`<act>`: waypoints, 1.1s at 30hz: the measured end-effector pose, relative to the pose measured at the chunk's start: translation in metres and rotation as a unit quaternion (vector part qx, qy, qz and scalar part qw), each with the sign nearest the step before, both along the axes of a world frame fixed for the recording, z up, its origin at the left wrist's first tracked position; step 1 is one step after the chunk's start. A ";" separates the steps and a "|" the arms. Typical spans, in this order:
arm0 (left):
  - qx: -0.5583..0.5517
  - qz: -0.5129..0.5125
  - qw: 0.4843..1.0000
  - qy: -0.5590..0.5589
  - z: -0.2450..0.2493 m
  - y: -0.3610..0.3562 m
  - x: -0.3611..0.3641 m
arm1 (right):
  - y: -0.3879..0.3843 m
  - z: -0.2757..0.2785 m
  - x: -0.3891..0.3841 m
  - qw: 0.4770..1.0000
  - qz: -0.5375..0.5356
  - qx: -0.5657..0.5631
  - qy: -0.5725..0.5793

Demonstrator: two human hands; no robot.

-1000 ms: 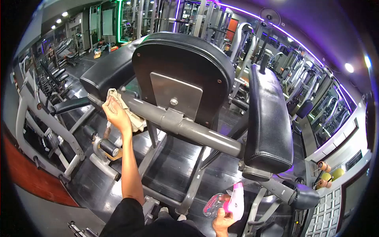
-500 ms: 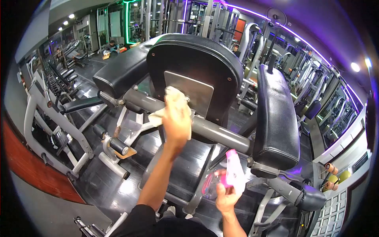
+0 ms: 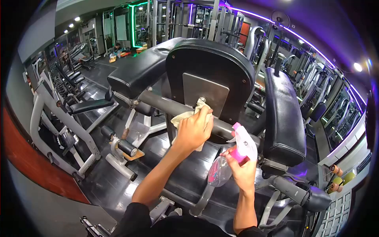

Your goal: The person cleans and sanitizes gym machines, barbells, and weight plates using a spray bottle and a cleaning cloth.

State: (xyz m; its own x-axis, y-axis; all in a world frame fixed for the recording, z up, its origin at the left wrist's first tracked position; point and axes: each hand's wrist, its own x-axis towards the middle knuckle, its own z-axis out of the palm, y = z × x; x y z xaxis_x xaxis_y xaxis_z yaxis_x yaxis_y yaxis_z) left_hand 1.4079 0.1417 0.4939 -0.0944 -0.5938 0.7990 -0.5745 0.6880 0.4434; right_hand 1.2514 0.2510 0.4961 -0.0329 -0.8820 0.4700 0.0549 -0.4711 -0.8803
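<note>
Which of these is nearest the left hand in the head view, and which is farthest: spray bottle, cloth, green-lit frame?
1. cloth: under the left hand, pressed on the grey bar.
2. spray bottle: just to the right, held in the right hand.
3. green-lit frame: far back, upper left.

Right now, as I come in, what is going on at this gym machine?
A person is at a black padded gym machine. The left hand presses a pale beige cloth onto the machine's grey metal crossbar, just below the square metal plate on the back of the round pad. The right hand holds a clear plastic spray bottle with a pink trigger head close beside the same bar. More machines fill the room behind.
</note>
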 end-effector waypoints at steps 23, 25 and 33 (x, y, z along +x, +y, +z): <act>-0.157 -0.040 0.924 0.345 0.026 -0.058 -0.010 | -0.064 0.038 0.035 0.979 -0.156 -0.089 0.098; -0.184 0.023 0.927 0.327 0.022 -0.056 -0.013 | -0.069 0.036 0.032 0.969 -0.176 -0.110 0.129; -0.092 -0.098 0.873 0.469 0.001 -0.047 -0.021 | -0.060 0.040 0.032 0.970 -0.178 -0.088 0.141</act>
